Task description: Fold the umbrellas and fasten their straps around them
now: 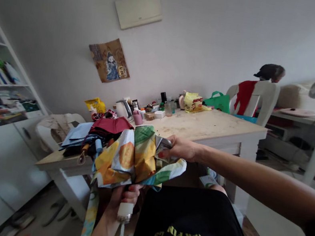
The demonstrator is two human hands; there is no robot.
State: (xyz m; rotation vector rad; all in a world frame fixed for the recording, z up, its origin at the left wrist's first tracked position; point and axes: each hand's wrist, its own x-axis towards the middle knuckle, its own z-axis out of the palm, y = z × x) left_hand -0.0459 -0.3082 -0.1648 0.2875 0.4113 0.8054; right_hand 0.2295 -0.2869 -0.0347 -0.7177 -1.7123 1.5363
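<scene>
A collapsed folding umbrella [126, 155] with a yellow, green and white fruit print is held up in front of my body. My left hand [128, 194] is closed round it by its white handle, and a white wrist strap dangles below. At the umbrella's right side, my right hand [181, 147] pinches a fold of the loose canopy. The canopy is bunched in creased folds, hiding the shaft. A patterned strip of fabric [90, 216] hangs down at the left, beside my left forearm. Just behind, other folded umbrellas, among them a dark red one [113, 125], lie on the table.
On the wooden table [205, 122] stand an electric kettle [123, 108], a pink cup [137, 117], a yellow snack bag [193, 102] and several small bottles. A white chair [262, 100] is at its far right end. Bookshelves [1, 84] line the left.
</scene>
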